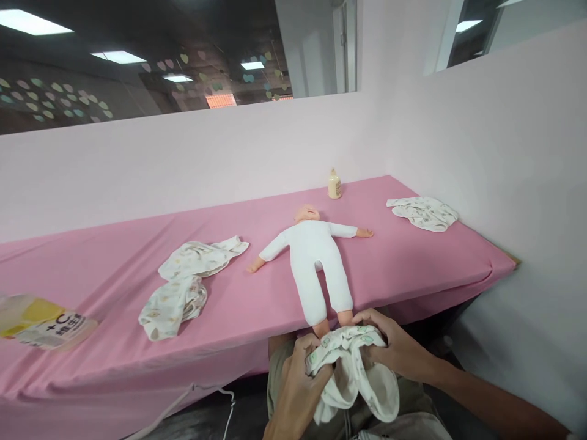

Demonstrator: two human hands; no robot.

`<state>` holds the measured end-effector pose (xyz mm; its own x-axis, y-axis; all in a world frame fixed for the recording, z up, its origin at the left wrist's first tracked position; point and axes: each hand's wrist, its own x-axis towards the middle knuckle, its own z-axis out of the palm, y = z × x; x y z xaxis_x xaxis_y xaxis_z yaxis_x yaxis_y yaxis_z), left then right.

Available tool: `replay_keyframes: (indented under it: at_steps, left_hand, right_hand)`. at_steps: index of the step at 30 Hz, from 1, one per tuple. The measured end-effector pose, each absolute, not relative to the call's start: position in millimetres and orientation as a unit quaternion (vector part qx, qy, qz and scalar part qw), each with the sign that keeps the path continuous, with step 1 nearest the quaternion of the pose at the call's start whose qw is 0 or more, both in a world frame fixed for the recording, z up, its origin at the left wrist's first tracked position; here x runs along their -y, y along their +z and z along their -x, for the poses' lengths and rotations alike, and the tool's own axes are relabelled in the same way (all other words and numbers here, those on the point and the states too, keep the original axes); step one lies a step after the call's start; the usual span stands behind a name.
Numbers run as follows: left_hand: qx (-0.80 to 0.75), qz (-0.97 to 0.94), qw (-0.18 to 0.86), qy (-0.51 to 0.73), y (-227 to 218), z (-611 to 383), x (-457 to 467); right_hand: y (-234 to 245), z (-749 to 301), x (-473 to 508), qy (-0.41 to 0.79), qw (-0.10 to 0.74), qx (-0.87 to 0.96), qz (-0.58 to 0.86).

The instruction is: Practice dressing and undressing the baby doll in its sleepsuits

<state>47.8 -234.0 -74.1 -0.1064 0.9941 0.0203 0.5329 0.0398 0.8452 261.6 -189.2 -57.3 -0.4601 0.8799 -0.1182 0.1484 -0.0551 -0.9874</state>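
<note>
A baby doll (309, 247) in a white cloth body lies on its back on the pink-covered table (257, 311), arms spread, feet at the front edge. White baby pants (348, 360) with a green print are bunched right at the doll's feet. My left hand (300, 382) grips their left side, thumb and fingers closed on the cloth. On the right side, my right hand (389, 345) pinches the upper edge beside the doll's foot. The pants hang over my lap, and the doll's toes are hidden behind the cloth.
White printed baby clothes (197, 260) lie left of the doll, and another printed garment (426, 214) is at the far right. A pump bottle (334, 185) stands near the wall. A clear and yellow bottle (43, 321) lies at the left. A white cord (229, 400) hangs below the table edge.
</note>
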Motion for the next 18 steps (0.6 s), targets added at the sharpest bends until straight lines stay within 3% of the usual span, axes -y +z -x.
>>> replay_keyframes:
  at_steps: [6,8,13,18]
  left_hand:
    - [-0.538,-0.613,0.491,0.307,-35.8,-10.8,235.8]
    - [-0.516,-0.625,0.504,0.298,-18.7,8.0,237.8]
    - [-0.539,-0.708,0.315,0.33,35.6,41.1,244.4]
    - [-0.443,-0.731,0.239,0.461,77.3,40.2,243.0]
  right_hand:
    - [-24.0,-297.6,179.7,0.577,0.119,0.737,0.332]
    - [-5.3,-313.5,175.3,0.549,0.097,0.768,0.315]
    - [39.9,-340.9,174.7,0.46,0.237,0.79,0.329]
    - [78.6,-345.5,183.4,0.381,0.379,0.778,0.326]
